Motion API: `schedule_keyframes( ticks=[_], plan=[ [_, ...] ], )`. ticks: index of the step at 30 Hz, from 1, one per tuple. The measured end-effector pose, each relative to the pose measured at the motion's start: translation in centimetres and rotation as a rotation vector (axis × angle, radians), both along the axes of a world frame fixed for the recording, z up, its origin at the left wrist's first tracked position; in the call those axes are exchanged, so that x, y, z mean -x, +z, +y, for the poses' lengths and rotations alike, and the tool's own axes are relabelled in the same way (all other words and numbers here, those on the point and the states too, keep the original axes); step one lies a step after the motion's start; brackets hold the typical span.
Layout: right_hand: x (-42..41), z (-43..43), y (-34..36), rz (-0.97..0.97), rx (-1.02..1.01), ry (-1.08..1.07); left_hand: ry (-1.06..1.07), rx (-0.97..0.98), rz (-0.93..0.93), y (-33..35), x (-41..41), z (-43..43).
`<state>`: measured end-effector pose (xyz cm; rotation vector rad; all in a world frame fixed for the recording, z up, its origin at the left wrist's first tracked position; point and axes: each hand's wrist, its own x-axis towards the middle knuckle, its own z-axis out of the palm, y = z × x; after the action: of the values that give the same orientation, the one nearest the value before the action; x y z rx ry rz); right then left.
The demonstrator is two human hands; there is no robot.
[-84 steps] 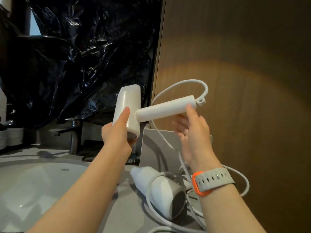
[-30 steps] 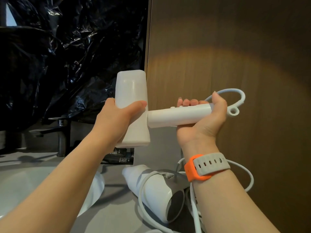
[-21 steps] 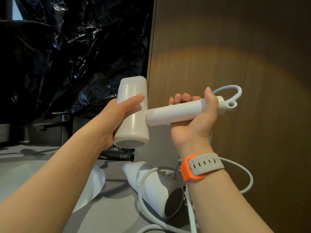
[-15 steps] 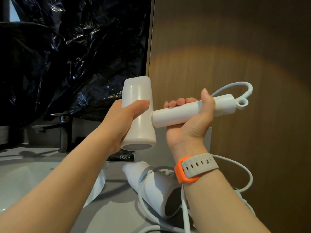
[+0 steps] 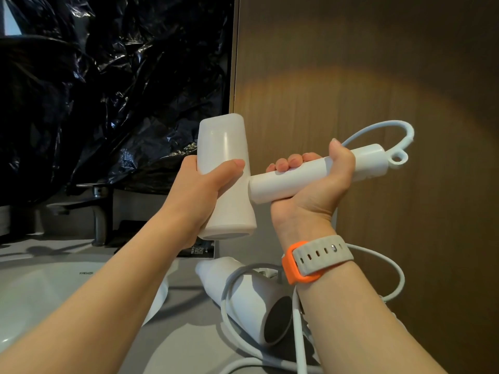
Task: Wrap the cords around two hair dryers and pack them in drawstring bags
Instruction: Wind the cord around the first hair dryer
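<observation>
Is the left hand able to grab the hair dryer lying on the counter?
Probably not yet: the left hand grips the raised dryer. Once it lets go, nothing seems to block the way down to the counter dryer.

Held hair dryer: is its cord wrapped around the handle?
No, the cord arcs free off the handle end; only the right hand grips it.

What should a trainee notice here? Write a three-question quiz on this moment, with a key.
1. True or false: the left hand grips the barrel of the raised hair dryer.
2. Where is the second hair dryer? A: in the sink. B: lying on the counter. C: inside a bag.
3. Fill in: the right hand has its fingers curled round the raised dryer's ____.
Key: 1 true; 2 B; 3 handle.
</observation>
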<state>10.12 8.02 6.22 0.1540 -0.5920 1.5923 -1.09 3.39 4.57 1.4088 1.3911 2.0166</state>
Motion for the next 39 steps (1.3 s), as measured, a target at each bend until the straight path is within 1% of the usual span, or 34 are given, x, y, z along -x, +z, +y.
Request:
schedule_keyframes(
  ticks=[3,7,13,16,18,21,26,32,36,39],
  plan=[
    [0.0,-0.1,0.0,-0.006,0.000,-0.003,-0.007,-0.011,0.021,0.2,0.0,-0.2],
    [-0.2,-0.4,0.4,0.032,-0.024,0.034,-0.009,-0.021,0.060,0.8,0.2,-0.5],
    [-0.3,-0.6,0.7,0.040,-0.062,0.039,0.032,-0.062,0.121,1.3,0.6,-0.7],
    [-0.5,-0.5,0.8,0.045,-0.068,0.045,0.055,-0.067,0.120,1.3,0.3,-0.8],
    [-0.6,-0.4,0.8,0.032,-0.077,0.048,0.075,-0.067,0.137,1.3,0.3,-0.8],
    [-0.7,-0.4,0.6,-0.043,-0.083,0.048,0.114,-0.059,0.192,1.4,0.5,-1.1],
    [-0.5,-0.3,0.5,-0.094,-0.085,0.053,0.065,-0.038,0.184,1.2,1.0,-1.1],
    [-0.5,-0.5,0.7,-0.064,-0.212,0.057,-0.052,-0.005,0.200,1.7,2.0,-1.4],
    [-0.4,-0.5,0.9,-0.032,-0.241,0.103,-0.050,-0.015,0.202,1.8,1.8,-1.5],
    [-0.5,-0.3,0.8,-0.078,-0.200,0.122,-0.011,-0.016,0.238,1.7,1.6,-1.7]
  ],
)
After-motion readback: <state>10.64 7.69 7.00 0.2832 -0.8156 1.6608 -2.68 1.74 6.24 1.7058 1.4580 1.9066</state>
